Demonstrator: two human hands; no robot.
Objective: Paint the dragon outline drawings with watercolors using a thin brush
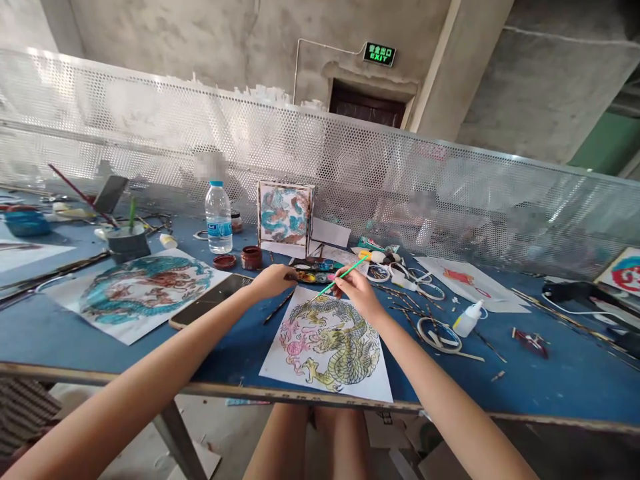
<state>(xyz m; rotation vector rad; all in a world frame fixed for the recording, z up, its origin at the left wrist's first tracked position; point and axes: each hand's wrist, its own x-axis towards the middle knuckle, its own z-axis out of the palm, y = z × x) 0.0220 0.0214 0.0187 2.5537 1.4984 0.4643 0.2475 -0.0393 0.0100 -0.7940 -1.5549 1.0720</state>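
My right hand (358, 293) is closed round a thin green paintbrush (356, 265), which slants down to the left. Its tip is over the top edge of a paper with a dragon drawing (345, 347), coloured yellow-green and partly pink. Just behind that sheet lies a dark paint palette (314, 277) with yellow and pink dabs. My left hand (273, 281) has its fingers closed at the palette's left end, gripping its edge. A framed blue and brown dragon picture (286, 215) stands upright behind the palette.
On the left are a phone (213, 300), a blue-brown dragon painting (145, 290), a water bottle (219, 220), a red-brown paint jar (251, 257) and a brush cup (127, 243). A glue bottle (469, 319), coiled strips (439, 335) and twigs lie right. A perforated metal screen (350, 160) backs the table.
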